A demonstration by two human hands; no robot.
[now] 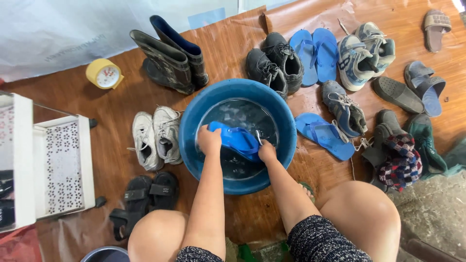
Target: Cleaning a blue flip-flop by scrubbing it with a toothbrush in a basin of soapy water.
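Note:
A blue flip-flop point(238, 138) lies sole-up across the water in a round blue basin point(286, 126) on the brown floor. My left hand point(208, 140) grips the flip-flop's heel end. At its other end is my right hand point(267, 151), closed on a small brush whose pale bristles show against the sandal. Both forearms reach down between my bare knees.
Footwear rings the basin: white sneakers point(155, 138), black sandals point(145, 196), dark rubber boots point(172, 56), black shoes point(274, 63), blue flip-flops point(315, 53), another point(325, 136), grey sneakers point(364, 53), clogs point(422, 87). A yellow tape roll point(103, 73) and white rack point(63, 170) sit left.

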